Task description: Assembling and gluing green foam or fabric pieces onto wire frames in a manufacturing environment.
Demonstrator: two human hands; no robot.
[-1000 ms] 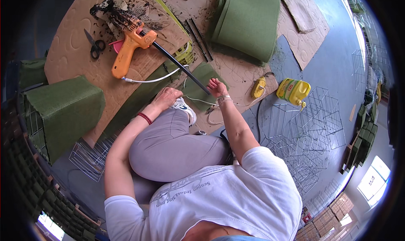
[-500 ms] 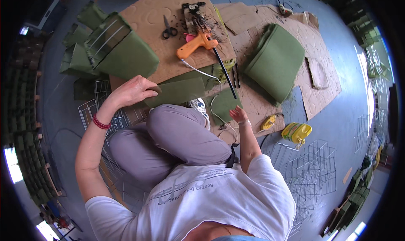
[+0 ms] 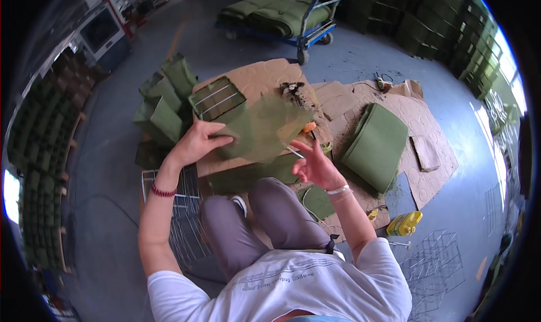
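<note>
My left hand [image 3: 197, 141] grips a wire basket wrapped in green felt [image 3: 256, 127] by its near corner and holds it tilted above the cardboard sheet [image 3: 265, 77]. The basket's open wire mouth [image 3: 217, 99] faces up and away. My right hand [image 3: 315, 167] hovers just right of the basket with fingers spread, holding nothing. An orange glue gun [image 3: 308, 127] peeks out behind the basket, mostly hidden. I sit on the floor with my knees [image 3: 265, 209] under both hands.
Several finished green baskets [image 3: 166, 96] are piled at the left. A folded stack of green felt [image 3: 377, 144] lies at the right. Bare wire grids [image 3: 180, 209] lie under my left arm, wire cages [image 3: 434, 260] and a yellow bottle [image 3: 404, 223] sit lower right. A cart [image 3: 282, 12] stands behind.
My left hand reached to the left pile, took hold of a felt-covered basket and brought it up over the cardboard. My right hand lifted off the floor toward it.
</note>
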